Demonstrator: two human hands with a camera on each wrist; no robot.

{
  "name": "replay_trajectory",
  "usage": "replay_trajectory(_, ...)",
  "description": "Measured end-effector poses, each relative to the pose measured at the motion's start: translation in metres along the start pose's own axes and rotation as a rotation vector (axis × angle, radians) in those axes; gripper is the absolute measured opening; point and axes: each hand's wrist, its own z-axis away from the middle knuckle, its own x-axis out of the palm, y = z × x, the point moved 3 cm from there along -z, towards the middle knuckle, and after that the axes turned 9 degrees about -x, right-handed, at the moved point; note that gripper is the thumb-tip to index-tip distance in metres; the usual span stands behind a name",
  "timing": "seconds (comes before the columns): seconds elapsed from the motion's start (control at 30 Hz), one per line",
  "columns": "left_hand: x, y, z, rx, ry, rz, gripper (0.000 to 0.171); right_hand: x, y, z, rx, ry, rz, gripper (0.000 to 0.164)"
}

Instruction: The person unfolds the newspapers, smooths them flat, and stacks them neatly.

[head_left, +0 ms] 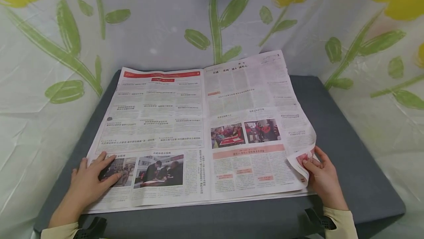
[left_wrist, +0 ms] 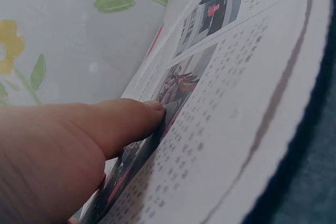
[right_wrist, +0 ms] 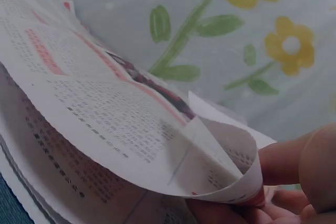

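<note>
An open newspaper (head_left: 185, 128) lies spread over a dark grey table, its fold running down the middle. My left hand (head_left: 92, 180) rests spread on the lower left page, thumb and fingers on and beside a printed photo; the left wrist view shows the thumb (left_wrist: 131, 121) touching the paper. At the right edge, my right hand (head_left: 322, 174) pinches the lower right side of the top sheet (right_wrist: 131, 124) between thumb and fingers. That edge curls up and over, showing its reverse side. More sheets (right_wrist: 68, 177) lie beneath it in the right wrist view.
The dark grey table (head_left: 357, 180) extends past the paper at both sides and in front. White sheeting with yellow flowers and green leaves (head_left: 159, 21) hangs behind and around the table. Black straps (head_left: 319, 218) circle both wrists over cream sleeves.
</note>
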Motion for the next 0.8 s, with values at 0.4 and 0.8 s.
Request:
replay_trajectory(0.4,-0.003,0.000,0.003,-0.020,0.006,0.001,0.076,-0.016,0.010,0.007,-0.003,-0.035,-0.010,0.087)
replay_trajectory(0.8,-0.002,-0.002,0.001,-0.016,-0.005,-0.004,0.075,-0.032,0.000,0.010,0.023,0.101,0.004,0.072)
